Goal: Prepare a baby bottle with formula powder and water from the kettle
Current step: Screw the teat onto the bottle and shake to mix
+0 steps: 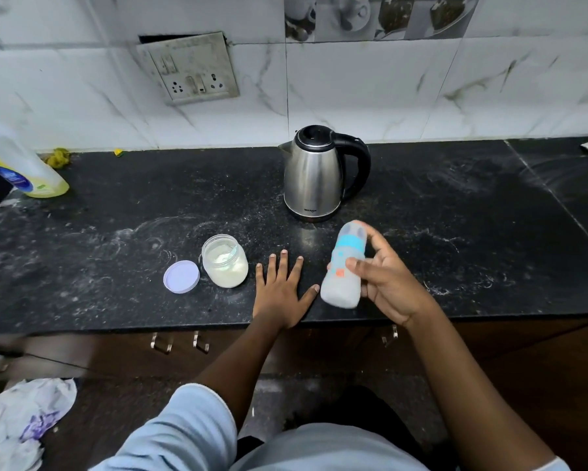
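Right hand (389, 287) — bottle (341, 280) (blurred), left hand (280, 295) flat

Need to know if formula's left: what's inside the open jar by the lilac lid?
The jar holds white powder, filling its lower half. A scoop-like shape may rest on top; anything buried under the powder is hidden.

Right hand (384, 283) grips the blurred, tilted bottle (343, 266) above the worktop (116, 232), left hand (282, 287) rests flat beside it, open powder jar (224, 261) and lid (181, 277) left, kettle (316, 173) behind.
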`<act>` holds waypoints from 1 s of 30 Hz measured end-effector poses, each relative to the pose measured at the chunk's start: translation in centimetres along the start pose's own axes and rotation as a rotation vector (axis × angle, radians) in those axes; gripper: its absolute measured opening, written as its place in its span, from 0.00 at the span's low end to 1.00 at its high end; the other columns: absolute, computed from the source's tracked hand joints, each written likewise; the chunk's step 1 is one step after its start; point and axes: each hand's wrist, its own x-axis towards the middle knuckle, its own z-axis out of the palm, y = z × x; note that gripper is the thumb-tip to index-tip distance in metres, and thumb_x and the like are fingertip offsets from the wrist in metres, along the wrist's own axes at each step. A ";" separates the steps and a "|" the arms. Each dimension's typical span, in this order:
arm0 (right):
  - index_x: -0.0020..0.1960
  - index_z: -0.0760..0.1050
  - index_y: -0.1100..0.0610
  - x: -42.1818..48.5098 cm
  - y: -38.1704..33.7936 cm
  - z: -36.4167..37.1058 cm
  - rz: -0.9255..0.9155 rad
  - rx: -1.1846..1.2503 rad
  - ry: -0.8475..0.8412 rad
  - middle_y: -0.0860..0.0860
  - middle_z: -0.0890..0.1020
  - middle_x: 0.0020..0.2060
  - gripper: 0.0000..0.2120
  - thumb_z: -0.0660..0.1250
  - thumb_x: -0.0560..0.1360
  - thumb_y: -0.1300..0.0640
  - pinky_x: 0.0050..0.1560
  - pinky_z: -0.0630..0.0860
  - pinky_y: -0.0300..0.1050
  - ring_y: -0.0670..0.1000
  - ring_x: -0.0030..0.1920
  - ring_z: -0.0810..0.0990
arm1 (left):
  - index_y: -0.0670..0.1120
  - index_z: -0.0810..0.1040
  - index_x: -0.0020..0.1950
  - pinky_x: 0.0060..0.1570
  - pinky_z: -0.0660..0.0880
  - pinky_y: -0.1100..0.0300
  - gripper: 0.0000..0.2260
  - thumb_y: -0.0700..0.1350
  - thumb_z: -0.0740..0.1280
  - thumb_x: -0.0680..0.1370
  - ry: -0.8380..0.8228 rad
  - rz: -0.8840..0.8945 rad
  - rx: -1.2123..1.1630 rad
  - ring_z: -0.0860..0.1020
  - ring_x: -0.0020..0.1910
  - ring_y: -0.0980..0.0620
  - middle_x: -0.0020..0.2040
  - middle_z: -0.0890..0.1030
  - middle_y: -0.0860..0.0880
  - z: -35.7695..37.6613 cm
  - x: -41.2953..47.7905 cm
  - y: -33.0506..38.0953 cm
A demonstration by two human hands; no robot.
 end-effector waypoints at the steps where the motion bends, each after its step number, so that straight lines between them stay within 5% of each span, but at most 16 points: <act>1: 0.78 0.65 0.41 0.4 0.1 0.1 -0.033 0.024 0.071 0.63 0.83 0.63 0.40 0.77 0.74 0.63 0.54 0.84 0.61 0.62 0.61 0.84 | 0.55 0.46 0.88 0.83 0.36 0.36 0.40 0.73 0.43 0.80 0.000 -0.002 -0.005 0.40 0.87 0.40 0.89 0.43 0.44 0.1 -0.1 0.1; 6: 0.79 0.54 0.33 3.0 1.8 -0.1 -0.244 -0.258 0.308 0.52 0.86 0.59 0.55 0.77 0.71 0.74 0.57 0.83 0.46 0.52 0.60 0.86 | 0.55 0.45 0.88 0.83 0.36 0.36 0.37 0.71 0.45 0.83 0.013 -0.004 0.002 0.40 0.87 0.42 0.89 0.44 0.45 0.8 -0.9 -0.1; 11: 0.75 0.60 0.29 5.8 4.0 0.3 -0.308 -0.508 0.329 0.44 0.79 0.69 0.49 0.79 0.70 0.67 0.69 0.77 0.49 0.43 0.67 0.79 | 0.55 0.45 0.88 0.81 0.33 0.38 0.37 0.71 0.40 0.82 0.035 -0.003 0.011 0.41 0.88 0.43 0.89 0.45 0.47 1.5 -2.1 -0.3; 15: 0.76 0.61 0.33 7.4 6.5 0.1 -0.276 -0.640 0.312 0.35 0.78 0.65 0.46 0.81 0.70 0.60 0.69 0.75 0.46 0.35 0.65 0.78 | 0.55 0.46 0.88 0.81 0.33 0.38 0.37 0.71 0.40 0.82 0.032 -0.008 -0.004 0.42 0.88 0.43 0.89 0.46 0.47 1.5 -2.1 -0.2; 22: 0.70 0.61 0.30 8.4 8.4 -0.8 -0.273 -0.735 0.311 0.42 0.79 0.67 0.44 0.82 0.70 0.58 0.69 0.77 0.56 0.44 0.67 0.80 | 0.54 0.49 0.88 0.82 0.35 0.40 0.35 0.68 0.51 0.85 -0.012 -0.010 -0.119 0.41 0.88 0.43 0.89 0.45 0.47 0.3 -2.3 -0.2; 25: 0.75 0.56 0.29 8.5 8.5 -1.3 -0.237 -0.723 0.288 0.41 0.78 0.69 0.49 0.83 0.68 0.56 0.71 0.75 0.53 0.44 0.69 0.78 | 0.51 0.57 0.87 0.84 0.39 0.46 0.33 0.62 0.61 0.85 0.022 0.021 -0.329 0.45 0.88 0.42 0.89 0.50 0.45 -1.2 -3.0 0.3; 28: 0.79 0.48 0.28 8.4 8.0 -1.3 -0.265 -0.716 0.248 0.35 0.74 0.70 0.58 0.84 0.65 0.48 0.69 0.68 0.34 0.36 0.70 0.73 | 0.48 0.70 0.81 0.84 0.55 0.51 0.26 0.55 0.65 0.84 0.220 0.059 -0.515 0.60 0.85 0.45 0.86 0.61 0.44 -3.5 -4.7 0.3; 30: 0.80 0.47 0.31 8.0 7.4 -0.9 -0.358 -0.720 0.299 0.43 0.68 0.75 0.53 0.80 0.69 0.44 0.76 0.65 0.43 0.42 0.77 0.67 | 0.50 0.74 0.73 0.76 0.68 0.54 0.19 0.51 0.65 0.82 0.429 0.012 -0.636 0.72 0.77 0.47 0.79 0.73 0.45 -5.2 -6.1 -0.1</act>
